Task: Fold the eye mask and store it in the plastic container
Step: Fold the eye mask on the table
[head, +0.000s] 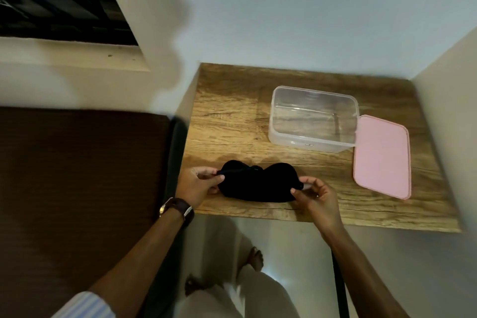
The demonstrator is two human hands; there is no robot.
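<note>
A: Starting at the far left, what lies outboard of the left hand [200, 184]?

B: A dark brown padded surface [77, 175], with a dark window opening [56, 2] and pale sill above it. The left wrist carries a watch [178, 210] on a brown strap; a striped sleeve [82, 304] shows at the lower edge.

A: State of the left hand?

B: Fingers pinched closed on the left end of the black eye mask [258, 183], thumb on top.

A: Location of the mask?

B: Flat on the wooden table [232, 116], spanning the gap between both hands, near the table's front edge. It is unfolded.

A: Right hand [313, 195]?

B: Thumb and forefinger closed on the mask's right end; the remaining fingers are loosely curled.

A: Beyond the hands?

B: The clear plastic container [313, 119] stands open, farther back and slightly right of the right hand. The pink lid [382, 156] lies flat on the table, touching the container's right side.

A: The room?

B: Plain pale walls [309, 8] meet behind the table, which fits into the corner. Below the hands, a pale floor [296, 253] and the person's bare feet are visible.
</note>
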